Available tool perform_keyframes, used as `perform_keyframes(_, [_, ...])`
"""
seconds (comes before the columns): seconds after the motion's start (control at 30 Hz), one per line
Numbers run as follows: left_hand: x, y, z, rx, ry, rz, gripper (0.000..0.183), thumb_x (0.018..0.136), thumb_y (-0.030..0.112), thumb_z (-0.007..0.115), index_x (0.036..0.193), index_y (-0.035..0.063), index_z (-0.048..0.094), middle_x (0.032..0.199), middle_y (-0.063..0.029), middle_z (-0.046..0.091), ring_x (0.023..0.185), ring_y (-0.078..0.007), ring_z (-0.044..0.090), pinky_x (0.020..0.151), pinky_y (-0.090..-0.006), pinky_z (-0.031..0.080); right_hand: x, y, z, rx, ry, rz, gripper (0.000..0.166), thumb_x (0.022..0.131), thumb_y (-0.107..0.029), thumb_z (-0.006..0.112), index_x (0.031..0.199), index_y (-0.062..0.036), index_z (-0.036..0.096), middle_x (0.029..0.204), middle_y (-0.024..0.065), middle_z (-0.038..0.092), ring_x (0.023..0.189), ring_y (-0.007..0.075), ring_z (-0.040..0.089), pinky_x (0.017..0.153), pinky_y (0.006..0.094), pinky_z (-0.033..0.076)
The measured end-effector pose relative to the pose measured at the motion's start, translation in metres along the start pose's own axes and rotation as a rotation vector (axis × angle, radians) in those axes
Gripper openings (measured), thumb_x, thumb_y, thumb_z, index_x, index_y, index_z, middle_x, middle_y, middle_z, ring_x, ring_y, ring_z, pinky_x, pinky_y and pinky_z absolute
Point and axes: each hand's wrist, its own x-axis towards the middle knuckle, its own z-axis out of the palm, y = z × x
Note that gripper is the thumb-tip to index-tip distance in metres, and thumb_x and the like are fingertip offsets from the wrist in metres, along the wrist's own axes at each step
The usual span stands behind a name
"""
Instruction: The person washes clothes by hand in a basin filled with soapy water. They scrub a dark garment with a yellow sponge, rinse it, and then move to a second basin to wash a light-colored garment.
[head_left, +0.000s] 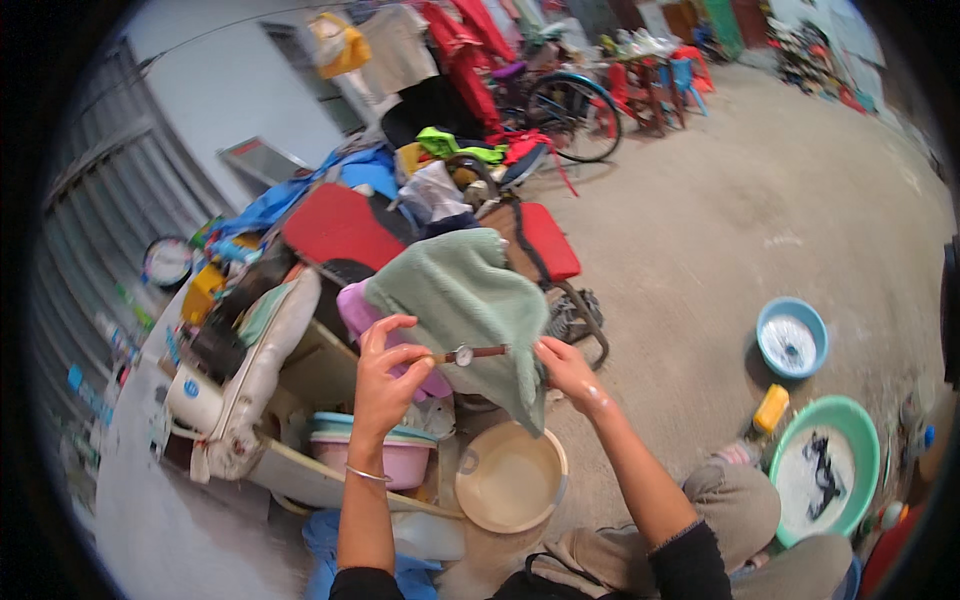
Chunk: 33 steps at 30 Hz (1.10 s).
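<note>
A wristwatch (464, 355) with a round pale dial and a brown strap is stretched out level in front of me. My left hand (390, 371) pinches one strap end between thumb and finger. At the edge of a light green towel (465, 292), my right hand (574, 371) has its fingertips closed on the cloth, near the strap's other end. Whether those fingers also touch the strap cannot be told. The towel hangs behind the watch, over a purple cloth (356, 307). Below stands a beige basin (512, 476) on the floor.
A green basin (862, 450) with suds and dark cloth stands at right, near a yellow block (771, 409) and a blue basin (821, 337). Red-padded chairs (341, 225) hold piled clothes. Stacked basins (405, 461) sit in an open cabinet at left. A bicycle wheel (574, 116) is farther back.
</note>
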Motion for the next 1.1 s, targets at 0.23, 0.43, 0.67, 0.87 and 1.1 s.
perform_keyframes(0.23, [-0.017, 0.041, -0.105, 0.004, 0.275, -0.050, 0.008, 0.072, 0.008, 0.070, 0.079, 0.0039, 0.070, 0.119, -0.0065, 0.056, 0.116, -0.0233, 0.048, 0.099, -0.0341, 0.037, -0.008, 0.048, -0.046, -0.174, 0.049, 0.332, 0.037, 0.091, -0.031, 0.059, 0.115, -0.0030, 0.060, 0.104, 0.0101, 0.066, 0.092, 0.0171, 0.064, 0.073, 0.0320, 0.052])
perform_keyframes(0.43, [-0.045, -0.007, -0.293, 0.045, 0.823, -0.179, 0.014, 0.079, 0.009, 0.063, 0.088, 0.0006, 0.069, 0.117, -0.0054, 0.059, 0.100, -0.0146, 0.057, 0.089, -0.0275, 0.042, -0.007, 0.052, -0.068, -0.100, 0.052, 0.339, 0.034, 0.094, -0.029, 0.054, 0.113, -0.0005, 0.059, 0.100, 0.0135, 0.067, 0.086, 0.0225, 0.067, 0.073, 0.0329, 0.053])
perform_keyframes(0.67, [-0.108, -0.137, -0.467, 0.952, 1.082, -0.654, 0.029, 0.075, 0.032, 0.063, 0.085, 0.0063, 0.072, 0.086, -0.0145, 0.070, 0.086, -0.0299, 0.065, 0.081, -0.0386, 0.047, -0.012, 0.052, -0.071, -0.112, 0.024, 0.349, 0.032, 0.095, -0.027, 0.052, 0.106, 0.0023, 0.058, 0.094, 0.0150, 0.068, 0.078, 0.0223, 0.068, 0.068, 0.0321, 0.055])
perform_keyframes(0.87, [-0.146, -0.221, -0.477, 1.077, 0.887, -1.096, 0.032, 0.072, 0.039, 0.059, 0.084, 0.0137, 0.074, 0.095, -0.0143, 0.069, 0.093, -0.0343, 0.063, 0.088, -0.0454, 0.043, -0.027, 0.055, -0.087, -0.238, 0.079, 0.390, 0.030, 0.095, -0.025, 0.051, 0.103, 0.0034, 0.058, 0.088, 0.0172, 0.069, 0.075, 0.0240, 0.069, 0.064, 0.0335, 0.057])
perform_keyframes(1.1, [-0.190, -0.265, -0.462, 0.946, 0.695, -1.237, 0.035, 0.078, 0.044, 0.059, 0.103, 0.0237, 0.072, 0.116, -0.0078, 0.065, 0.114, -0.0312, 0.055, 0.099, -0.0538, 0.033, -0.049, 0.062, -0.090, -0.321, 0.117, 0.461, 0.031, 0.096, -0.025, 0.050, 0.104, 0.0042, 0.058, 0.086, 0.0164, 0.069, 0.075, 0.0248, 0.069, 0.067, 0.0348, 0.056])
